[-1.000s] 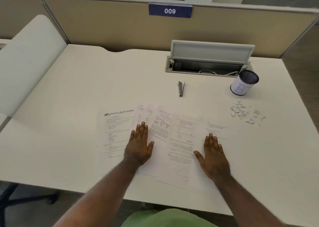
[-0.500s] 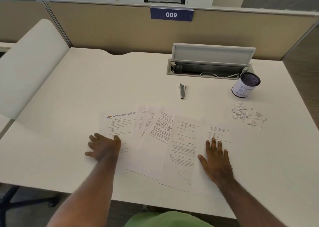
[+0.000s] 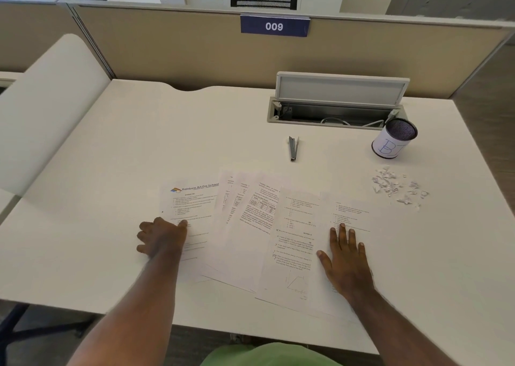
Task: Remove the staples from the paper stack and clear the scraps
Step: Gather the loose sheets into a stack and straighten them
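Resting flat, fingers straight, my right hand (image 3: 347,262) presses the fanned paper stack (image 3: 267,226) at the desk's (image 3: 111,170) near edge. My left hand (image 3: 161,239), fingers bent and holding nothing, has slid from the middle sheets to the leftmost page, probably to gather them. Beyond lie the staple remover (image 3: 293,148), the scraps (image 3: 395,187) and a cup (image 3: 393,140); nothing blocks my reach.
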`<state>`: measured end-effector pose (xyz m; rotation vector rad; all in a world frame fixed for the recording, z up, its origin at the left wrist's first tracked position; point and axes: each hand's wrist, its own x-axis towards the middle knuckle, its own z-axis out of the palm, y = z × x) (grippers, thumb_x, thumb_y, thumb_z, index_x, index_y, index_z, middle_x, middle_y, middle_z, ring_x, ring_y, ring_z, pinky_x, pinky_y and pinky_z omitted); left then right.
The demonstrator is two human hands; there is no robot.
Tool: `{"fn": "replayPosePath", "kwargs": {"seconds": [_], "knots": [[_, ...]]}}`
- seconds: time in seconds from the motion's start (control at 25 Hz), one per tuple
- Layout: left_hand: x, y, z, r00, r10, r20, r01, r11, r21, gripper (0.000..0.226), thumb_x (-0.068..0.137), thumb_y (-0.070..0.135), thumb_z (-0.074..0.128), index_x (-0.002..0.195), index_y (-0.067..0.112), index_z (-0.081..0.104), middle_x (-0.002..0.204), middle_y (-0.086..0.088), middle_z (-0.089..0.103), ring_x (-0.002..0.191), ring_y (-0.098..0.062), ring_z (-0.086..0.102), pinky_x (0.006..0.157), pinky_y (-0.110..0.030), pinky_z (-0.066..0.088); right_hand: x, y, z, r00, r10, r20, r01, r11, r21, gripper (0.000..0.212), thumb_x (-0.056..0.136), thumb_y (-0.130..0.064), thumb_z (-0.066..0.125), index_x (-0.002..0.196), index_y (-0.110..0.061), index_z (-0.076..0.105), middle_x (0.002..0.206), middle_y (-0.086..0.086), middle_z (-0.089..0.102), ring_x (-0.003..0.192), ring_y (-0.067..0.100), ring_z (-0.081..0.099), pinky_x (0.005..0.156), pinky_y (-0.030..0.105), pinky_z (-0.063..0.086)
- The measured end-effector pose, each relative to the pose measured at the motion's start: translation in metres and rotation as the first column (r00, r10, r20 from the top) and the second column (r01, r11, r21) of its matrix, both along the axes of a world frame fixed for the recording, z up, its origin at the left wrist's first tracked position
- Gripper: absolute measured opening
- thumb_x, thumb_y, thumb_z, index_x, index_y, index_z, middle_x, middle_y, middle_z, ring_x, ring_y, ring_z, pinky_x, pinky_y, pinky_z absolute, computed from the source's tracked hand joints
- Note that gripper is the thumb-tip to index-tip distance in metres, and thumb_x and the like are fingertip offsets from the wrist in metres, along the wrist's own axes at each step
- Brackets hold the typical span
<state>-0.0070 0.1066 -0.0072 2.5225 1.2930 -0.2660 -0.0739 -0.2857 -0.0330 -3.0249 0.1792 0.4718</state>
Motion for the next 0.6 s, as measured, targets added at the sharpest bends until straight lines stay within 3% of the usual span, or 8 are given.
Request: {"fn": "replayPosePath", "kwargs": {"seconds": [0.16, 0.32, 0.52, 0.6], "knots": [[0.008, 0.005, 0.005, 0.999, -0.031, 0.011, 0.032, 0.995, -0.1, 0.058, 0.08, 0.044, 0.07, 0.125, 0.012, 0.054, 0.128, -0.017, 0.047, 0.124, -0.037, 0.043, 0.1, -0.049, 0.038, 0.001, -0.002, -0.001, 1.0, 0.005, 0.001, -0.005, 1.0, 0.018, 0.097, 0.085, -0.066, -0.016, 0.15, -0.009, 0.029, 0.159, 0.016, 0.023, 0.145, 0.038, 0.026, 0.112, 0.056, 0.029], [0.013, -0.005, 0.009, 0.985, -0.074, 0.158, 0.119, 0.946, -0.302, 0.052, 0.077, 0.031, 0.073, 0.12, 0.011, 0.052, 0.122, -0.015, 0.059, 0.114, -0.036, 0.056, 0.089, -0.042, 0.047, 0.0, -0.001, -0.001, 1.0, 0.006, 0.007, -0.006, 1.0, 0.016, 0.088, 0.087, -0.065, -0.002, 0.151, -0.01, 0.025, 0.16, 0.015, 0.018, 0.147, 0.037, 0.022, 0.115, 0.055, 0.026], [0.018, -0.034, 0.014, 0.957, -0.111, 0.267, 0.229, 0.855, -0.465, 0.078, 0.076, 0.025, 0.078, 0.141, 0.014, 0.036, 0.133, -0.014, 0.058, 0.122, -0.033, 0.055, 0.099, -0.041, 0.044, 0.001, 0.003, 0.0, 0.999, 0.017, 0.034, -0.019, 0.999, 0.042, 0.086, 0.084, -0.061, 0.001, 0.153, -0.011, 0.016, 0.162, 0.013, 0.008, 0.149, 0.033, 0.012, 0.118, 0.05, 0.018], [0.017, -0.045, 0.014, 0.951, -0.125, 0.283, 0.261, 0.817, -0.515, 0.081, 0.072, 0.026, 0.08, 0.14, 0.016, 0.038, 0.132, -0.012, 0.059, 0.119, -0.032, 0.057, 0.099, -0.04, 0.047, 0.002, 0.005, 0.002, 0.999, 0.027, 0.027, -0.028, 0.997, 0.065, 0.088, 0.082, -0.061, -0.001, 0.153, -0.011, 0.014, 0.163, 0.013, 0.006, 0.15, 0.032, 0.009, 0.119, 0.049, 0.017]]}}
